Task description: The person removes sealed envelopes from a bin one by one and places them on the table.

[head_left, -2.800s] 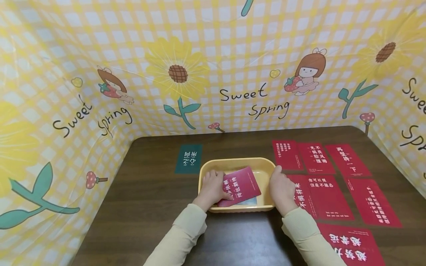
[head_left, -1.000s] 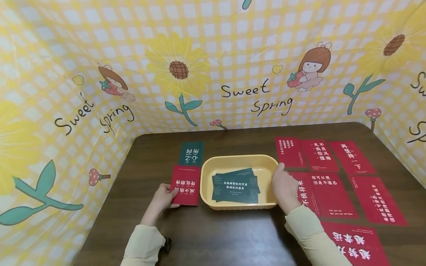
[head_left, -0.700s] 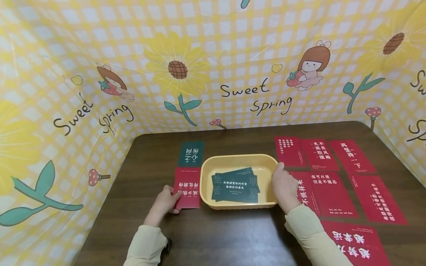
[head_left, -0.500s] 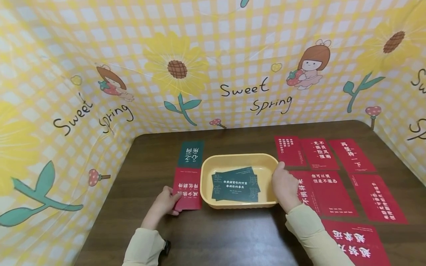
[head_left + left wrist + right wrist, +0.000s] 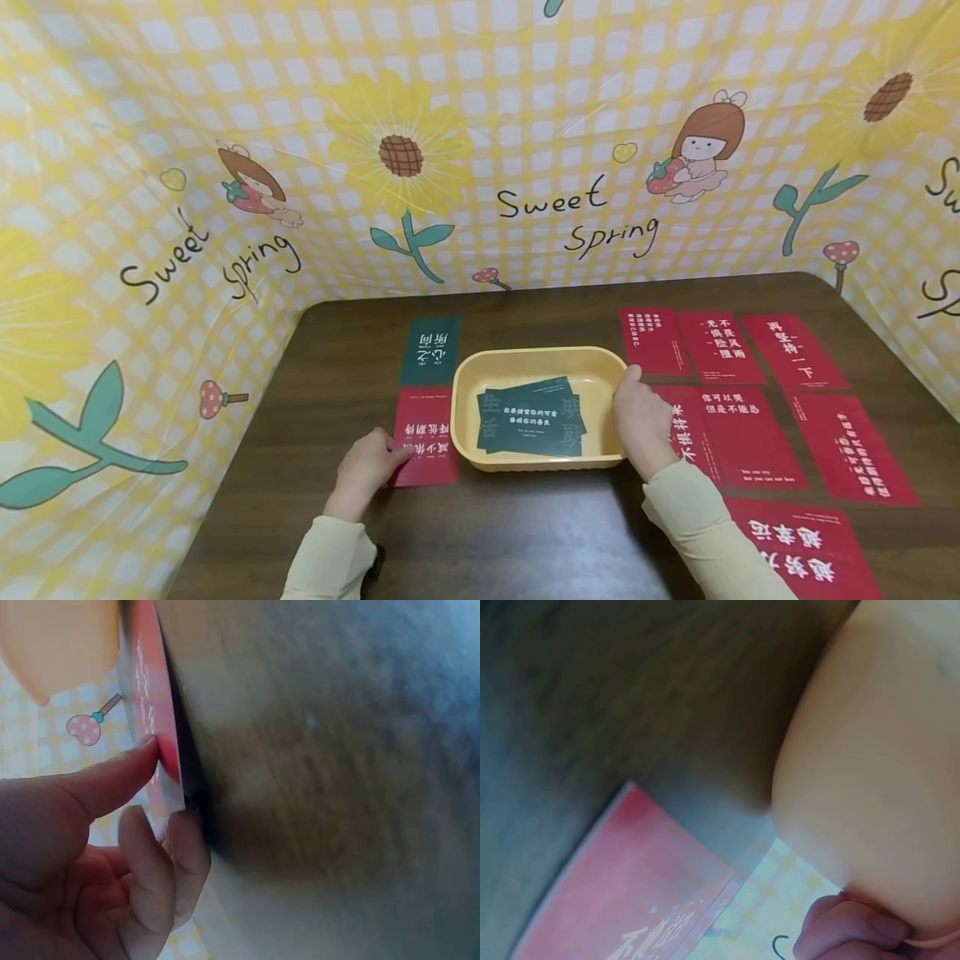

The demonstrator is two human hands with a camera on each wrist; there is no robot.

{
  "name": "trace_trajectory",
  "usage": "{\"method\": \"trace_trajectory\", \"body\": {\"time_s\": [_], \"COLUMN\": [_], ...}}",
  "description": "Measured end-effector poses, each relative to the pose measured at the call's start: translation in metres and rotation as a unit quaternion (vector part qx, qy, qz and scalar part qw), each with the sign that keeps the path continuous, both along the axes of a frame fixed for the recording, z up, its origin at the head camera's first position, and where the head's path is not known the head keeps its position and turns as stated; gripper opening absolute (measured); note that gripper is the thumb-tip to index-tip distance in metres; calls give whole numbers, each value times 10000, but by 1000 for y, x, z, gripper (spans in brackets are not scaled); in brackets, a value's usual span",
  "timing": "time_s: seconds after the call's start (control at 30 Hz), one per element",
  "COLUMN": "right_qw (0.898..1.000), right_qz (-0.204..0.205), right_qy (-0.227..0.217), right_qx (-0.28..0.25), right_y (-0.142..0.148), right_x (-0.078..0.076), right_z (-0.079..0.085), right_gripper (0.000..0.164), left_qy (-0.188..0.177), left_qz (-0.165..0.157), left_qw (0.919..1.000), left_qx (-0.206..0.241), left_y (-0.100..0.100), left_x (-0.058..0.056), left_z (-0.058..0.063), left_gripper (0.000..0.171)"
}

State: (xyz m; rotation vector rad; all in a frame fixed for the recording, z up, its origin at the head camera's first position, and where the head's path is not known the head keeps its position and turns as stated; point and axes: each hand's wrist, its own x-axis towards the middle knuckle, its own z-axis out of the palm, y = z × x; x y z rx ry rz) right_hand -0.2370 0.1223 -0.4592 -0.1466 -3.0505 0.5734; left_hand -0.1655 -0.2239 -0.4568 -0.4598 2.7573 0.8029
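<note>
My left hand (image 5: 363,468) pinches the near left corner of a red card (image 5: 429,468) with white lettering. In the left wrist view the thumb (image 5: 124,776) presses on the card's face, fingers under its edge, and a dark gap shows beneath that edge. Just beyond this card lies a teal card (image 5: 430,350). My right hand (image 5: 641,417) grips the right rim of a yellow plastic basin (image 5: 536,463); in the right wrist view, curled fingers (image 5: 847,930) hold the rim. Inside the basin lie overlapping dark teal cards (image 5: 530,425).
Several red cards, such as a far corner one (image 5: 793,350) and a near one (image 5: 813,546), lie in rows on the brown table (image 5: 525,542) to the right. A yellow checked cloth (image 5: 480,108) hangs behind and at both sides.
My left hand has carried the red card out of the basin to the table on the left, then drawn it slightly nearer me, uncovering more of the teal card. The right hand stays on the basin.
</note>
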Motion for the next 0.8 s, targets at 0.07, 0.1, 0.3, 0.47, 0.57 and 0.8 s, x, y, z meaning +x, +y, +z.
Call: {"method": "trace_trajectory", "body": {"time_s": [0.07, 0.1, 0.3, 0.47, 0.57, 0.8], "right_qw": [10000, 10000, 10000, 10000, 10000, 10000], "right_qz": [18, 17, 9, 34, 20, 21], "right_qy": [-15, -12, 12, 32, 5, -39], "right_qx": [18, 22, 29, 70, 71, 52], "right_y": [0, 0, -1, -1, -1, -1], "right_x": [0, 0, 0, 0, 0, 0], "right_z": [0, 0, 0, 1, 1, 1], "right_gripper": [5, 5, 5, 5, 6, 6], "left_qy": [-37, -44, 65, 292, 438, 2374], "left_qz": [89, 129, 95, 151, 223, 382], "left_qw": [9999, 9999, 9997, 9975, 9953, 9702], "left_qx": [-58, -81, -213, -626, -832, -291], "left_y": [0, 0, 2, 9, 17, 46], "left_x": [-1, -1, -4, -2, -1, -6], "left_z": [0, 0, -3, -5, -6, -3], "left_gripper": [37, 38, 42, 52, 50, 29]}}
